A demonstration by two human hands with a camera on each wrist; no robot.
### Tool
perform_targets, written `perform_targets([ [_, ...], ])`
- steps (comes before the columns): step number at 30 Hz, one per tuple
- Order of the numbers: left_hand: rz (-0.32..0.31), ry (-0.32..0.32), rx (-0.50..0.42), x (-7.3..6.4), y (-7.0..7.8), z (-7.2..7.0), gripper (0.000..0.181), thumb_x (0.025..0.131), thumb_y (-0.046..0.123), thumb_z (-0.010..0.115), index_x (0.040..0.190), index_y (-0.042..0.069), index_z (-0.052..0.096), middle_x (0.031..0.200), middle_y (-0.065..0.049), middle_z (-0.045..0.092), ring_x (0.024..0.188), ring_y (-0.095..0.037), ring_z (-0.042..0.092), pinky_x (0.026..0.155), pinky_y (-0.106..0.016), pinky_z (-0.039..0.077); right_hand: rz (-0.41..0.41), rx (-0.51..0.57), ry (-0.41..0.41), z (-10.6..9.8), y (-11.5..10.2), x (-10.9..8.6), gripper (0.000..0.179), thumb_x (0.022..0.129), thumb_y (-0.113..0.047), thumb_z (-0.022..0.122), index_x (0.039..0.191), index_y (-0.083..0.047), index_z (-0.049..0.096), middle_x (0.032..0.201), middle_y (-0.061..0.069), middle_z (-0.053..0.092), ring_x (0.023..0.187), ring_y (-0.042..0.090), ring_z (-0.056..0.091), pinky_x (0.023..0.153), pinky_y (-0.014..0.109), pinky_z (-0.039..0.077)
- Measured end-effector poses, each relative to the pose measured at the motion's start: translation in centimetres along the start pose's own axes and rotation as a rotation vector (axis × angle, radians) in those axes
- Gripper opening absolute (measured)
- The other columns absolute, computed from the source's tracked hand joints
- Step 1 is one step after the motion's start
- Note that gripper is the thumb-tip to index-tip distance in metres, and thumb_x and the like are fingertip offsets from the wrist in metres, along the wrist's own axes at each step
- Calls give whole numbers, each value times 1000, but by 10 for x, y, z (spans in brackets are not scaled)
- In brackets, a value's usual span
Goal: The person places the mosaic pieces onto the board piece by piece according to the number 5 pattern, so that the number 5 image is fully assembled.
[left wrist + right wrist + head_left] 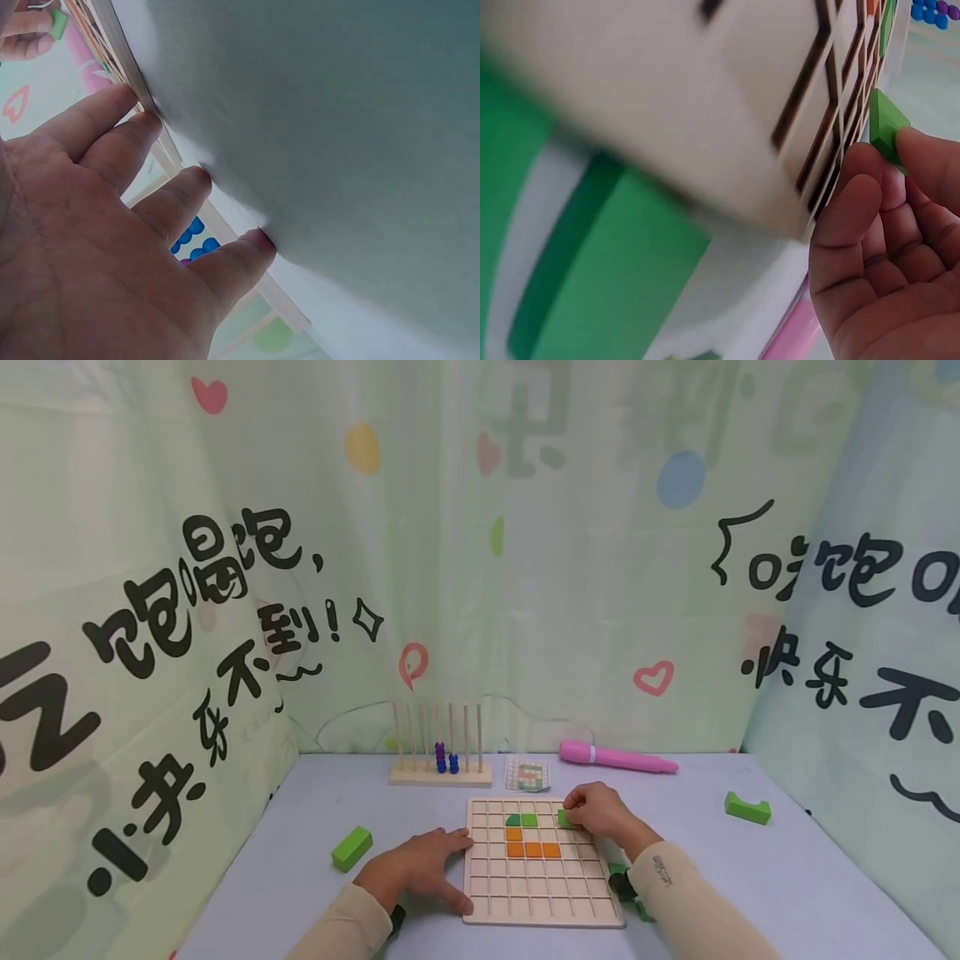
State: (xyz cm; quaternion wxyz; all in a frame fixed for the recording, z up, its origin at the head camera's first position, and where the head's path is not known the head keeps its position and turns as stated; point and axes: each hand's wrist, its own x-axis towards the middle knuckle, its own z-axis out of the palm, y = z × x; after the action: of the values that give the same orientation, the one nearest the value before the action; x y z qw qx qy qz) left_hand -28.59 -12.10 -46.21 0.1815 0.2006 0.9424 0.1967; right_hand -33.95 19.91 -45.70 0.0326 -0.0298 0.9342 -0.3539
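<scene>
With the thumb and fingers of my right hand point(603, 814) I pinch a thin light-green square tile point(885, 127), right of centre in the head view, over the upper right part of a pale wooden grid board point(542, 887); I cannot tell whether they touch. My left hand point(423, 864) has its fingers spread along the board's left edge, below the frame's centre. On the board lie a dark-green tile point(513, 820), a second light-green square tile point(529, 820) and four orange tiles point(533, 850). On the pale counter point(697, 877), a light-green rectangular block point(352, 848) lies at lower left, a light-green notched block point(747, 807) at right, and a wooden peg rack point(440, 773) with purple and blue beads stands above the board.
</scene>
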Motion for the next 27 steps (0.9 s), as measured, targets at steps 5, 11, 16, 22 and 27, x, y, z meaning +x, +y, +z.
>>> perform_targets([
  [5,-3,-8,4,2,1,1,95,71,51,94,152,25,53,164,8,44,153,-36,35,121,-61,34,-22,-15,-13,9,-10,4,4,91,-5,73,95,-4,71,82,4,63,74,16,56,63,28,49],
  [11,17,3,14,4,-2,3,97,70,54,93,153,23,52,164,6,43,153,-37,35,121,-61,34,-39,-40,-34,15,-19,7,3,90,-2,73,93,-2,71,81,3,64,72,15,58,64,27,50],
  [16,26,10,22,2,-3,2,97,70,54,93,153,23,53,164,6,44,153,-37,36,121,-61,34,-26,-68,-46,17,-23,10,3,90,-3,73,90,-1,71,81,3,65,73,15,58,64,26,50],
  [22,25,12,15,1,-2,2,97,70,54,93,153,23,53,163,6,44,153,-37,36,121,-60,34,-11,-142,-65,17,-26,14,3,91,-3,72,89,-4,73,83,2,66,79,17,57,71,29,51],
  [27,6,6,8,2,-2,2,97,70,53,94,153,24,53,164,7,44,153,-37,35,121,-60,34,-18,-197,-81,20,-29,16,5,91,-3,71,90,-6,75,83,1,66,81,19,56,76,32,51],
])
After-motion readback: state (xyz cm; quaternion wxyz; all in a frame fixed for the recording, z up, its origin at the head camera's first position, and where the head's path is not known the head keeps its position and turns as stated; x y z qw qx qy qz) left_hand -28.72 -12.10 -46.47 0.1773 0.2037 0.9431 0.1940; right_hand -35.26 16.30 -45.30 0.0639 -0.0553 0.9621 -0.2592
